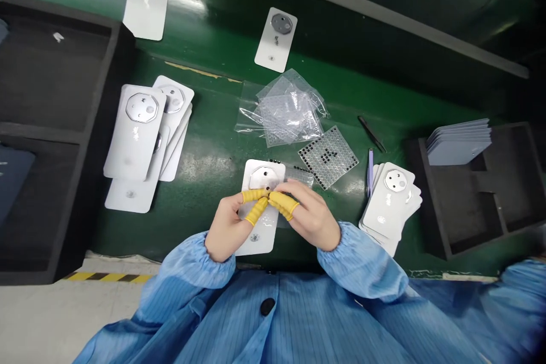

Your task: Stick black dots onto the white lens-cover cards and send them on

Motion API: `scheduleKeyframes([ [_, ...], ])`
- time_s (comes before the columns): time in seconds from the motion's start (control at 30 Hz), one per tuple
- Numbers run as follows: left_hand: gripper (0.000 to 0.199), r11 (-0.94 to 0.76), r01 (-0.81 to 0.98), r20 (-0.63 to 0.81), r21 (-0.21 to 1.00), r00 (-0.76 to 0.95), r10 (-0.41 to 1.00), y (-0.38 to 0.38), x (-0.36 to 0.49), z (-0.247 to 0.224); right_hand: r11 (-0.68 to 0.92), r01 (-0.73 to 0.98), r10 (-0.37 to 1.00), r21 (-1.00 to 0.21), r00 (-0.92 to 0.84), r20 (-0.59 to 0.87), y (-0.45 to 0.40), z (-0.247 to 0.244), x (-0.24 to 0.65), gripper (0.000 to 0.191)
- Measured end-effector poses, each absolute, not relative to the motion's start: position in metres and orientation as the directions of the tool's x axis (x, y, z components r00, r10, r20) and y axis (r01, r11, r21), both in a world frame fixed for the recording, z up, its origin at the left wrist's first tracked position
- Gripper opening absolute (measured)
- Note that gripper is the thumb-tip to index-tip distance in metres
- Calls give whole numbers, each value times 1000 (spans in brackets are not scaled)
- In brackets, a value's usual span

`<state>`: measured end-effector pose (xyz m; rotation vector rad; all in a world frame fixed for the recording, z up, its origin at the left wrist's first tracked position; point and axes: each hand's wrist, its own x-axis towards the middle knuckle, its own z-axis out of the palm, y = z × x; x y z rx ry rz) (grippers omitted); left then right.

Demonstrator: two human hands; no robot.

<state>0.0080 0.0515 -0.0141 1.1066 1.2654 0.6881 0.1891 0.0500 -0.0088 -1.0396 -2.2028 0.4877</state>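
Both my hands meet over a white phone back cover that lies face up on the green bench, its round camera plate near the top. Yellow finger cots cover the fingertips in use. My left hand pinches thumb and forefinger together beside the camera plate. Against them, the fingertips of my right hand are pressed together. A tiny dark piece shows between the fingertips, too small to make out. Right of the cover lies a clear sheet dotted with small black round pieces. My fingers partly hide the cover.
Clear plastic bags lie beyond the cover. White covers are stacked at left and right. Black tweezers and a purple-handled tool lie nearby. Black divided trays stand left and right.
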Motion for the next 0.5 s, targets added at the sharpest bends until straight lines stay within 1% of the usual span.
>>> scheduleKeyframes([
  [0.07, 27, 294, 214, -338, 932, 217, 916, 47, 7, -19, 600, 554, 798, -578, -470, 377, 48, -14, 187, 18],
  [0.17, 32, 195, 314, -275, 929, 235, 932, 42, 4, -27, 568, 563, 821, -600, -436, 368, 45, -27, 184, 23],
  [0.3, 35, 140, 402, -255, 905, 248, 935, 39, -1, -38, 569, 563, 822, -599, -396, 409, 37, -48, 177, 28],
  [0.4, 33, 134, 451, -262, 882, 235, 936, 39, -4, -43, 475, 529, 878, -703, -329, 347, 33, -61, 171, 22],
  [0.5, 32, 134, 460, -268, 878, 240, 933, 39, -6, -46, 389, 446, 915, -806, -286, 284, 32, -67, 168, 16],
])
